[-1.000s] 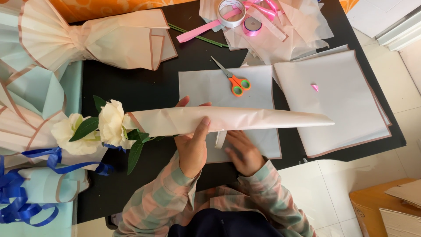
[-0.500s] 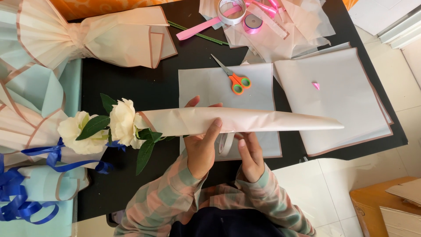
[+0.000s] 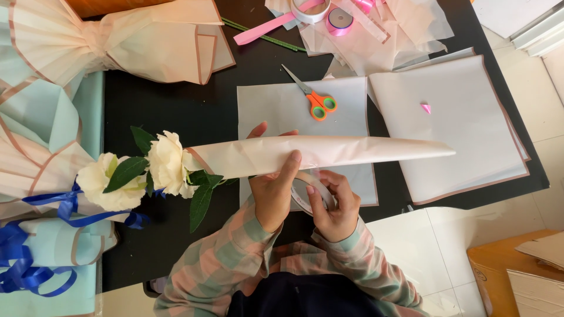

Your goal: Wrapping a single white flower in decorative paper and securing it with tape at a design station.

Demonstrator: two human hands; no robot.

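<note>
The cream flowers (image 3: 167, 167) are already rolled up in a long pink paper cone (image 3: 317, 154), held flat over the black bench (image 3: 176, 111). The left hand (image 3: 271, 188) has its fingers wrapped around the cone's middle. The right hand (image 3: 336, 210) pinches a roll of clear tape (image 3: 306, 192) just under it, so the paper looks not yet taped shut.

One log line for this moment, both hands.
left hand: grips paper cone around flower | right hand: holds tape roll | scissors: on sheet
</note>
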